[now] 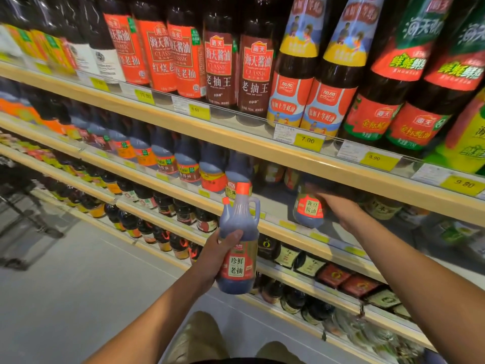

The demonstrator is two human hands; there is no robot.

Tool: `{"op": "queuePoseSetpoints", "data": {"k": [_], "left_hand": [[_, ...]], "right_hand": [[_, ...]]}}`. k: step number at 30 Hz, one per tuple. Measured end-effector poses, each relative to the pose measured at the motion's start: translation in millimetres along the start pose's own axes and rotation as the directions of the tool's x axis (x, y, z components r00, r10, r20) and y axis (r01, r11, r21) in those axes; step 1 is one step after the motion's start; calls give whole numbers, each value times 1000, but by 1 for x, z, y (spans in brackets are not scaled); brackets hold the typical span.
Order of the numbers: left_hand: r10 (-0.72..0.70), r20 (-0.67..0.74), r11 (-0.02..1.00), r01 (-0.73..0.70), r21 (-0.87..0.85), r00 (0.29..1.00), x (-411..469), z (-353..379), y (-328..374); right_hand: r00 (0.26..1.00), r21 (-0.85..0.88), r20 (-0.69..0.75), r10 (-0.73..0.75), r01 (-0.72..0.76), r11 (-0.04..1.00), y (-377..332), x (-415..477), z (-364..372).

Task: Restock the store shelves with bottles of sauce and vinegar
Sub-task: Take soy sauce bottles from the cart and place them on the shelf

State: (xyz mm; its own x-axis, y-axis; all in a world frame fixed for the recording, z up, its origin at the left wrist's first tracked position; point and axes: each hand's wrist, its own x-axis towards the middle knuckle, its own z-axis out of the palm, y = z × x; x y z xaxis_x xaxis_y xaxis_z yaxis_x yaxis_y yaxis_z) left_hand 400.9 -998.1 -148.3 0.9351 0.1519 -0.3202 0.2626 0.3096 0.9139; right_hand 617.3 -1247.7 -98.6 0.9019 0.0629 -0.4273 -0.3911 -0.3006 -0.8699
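Just left hand gripping jug, shelf bottle beside right hand

Bright overhead light, blurred warped edges

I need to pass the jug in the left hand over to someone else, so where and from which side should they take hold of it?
Probably the loop handle near the neck, coming from the right. The left hand wraps the lower body of the jug from the left, covering that side, while the handle juts out free on the right below the orange cap. The jug stands nearly upright.
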Motion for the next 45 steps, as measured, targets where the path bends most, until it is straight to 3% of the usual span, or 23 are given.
{"op": "queuePoseSetpoints", "data": {"k": [5, 13, 24, 30, 37, 45], "left_hand": [[-6, -33, 1000, 6, 0, 999, 6, -3, -3], [4, -48, 1000, -4, -5, 999, 13, -3, -3], [-13, -40, 1000, 13, -17, 999, 18, -1, -2], [-19, -50, 1000, 17, -25, 999, 18, -6, -1], [-10, -90, 999, 7, -36, 996, 17, -19, 6], [-7, -135, 999, 0, -48, 991, 13, -43, 11]], "right_hand": [[998, -63, 42, -54, 57, 996, 9, 5, 4], [990, -257, -139, -29, -8, 966, 31, 2, 7], [990, -325, -64, -130, 102, 940, 31, 0, -5], [994, -325, -74, -85, 57, 944, 31, 4, 2], [980, -333, -30, -196, 175, 926, 18, 7, 38], [993, -391, -7, -121, 108, 914, 2, 18, 93]]}}
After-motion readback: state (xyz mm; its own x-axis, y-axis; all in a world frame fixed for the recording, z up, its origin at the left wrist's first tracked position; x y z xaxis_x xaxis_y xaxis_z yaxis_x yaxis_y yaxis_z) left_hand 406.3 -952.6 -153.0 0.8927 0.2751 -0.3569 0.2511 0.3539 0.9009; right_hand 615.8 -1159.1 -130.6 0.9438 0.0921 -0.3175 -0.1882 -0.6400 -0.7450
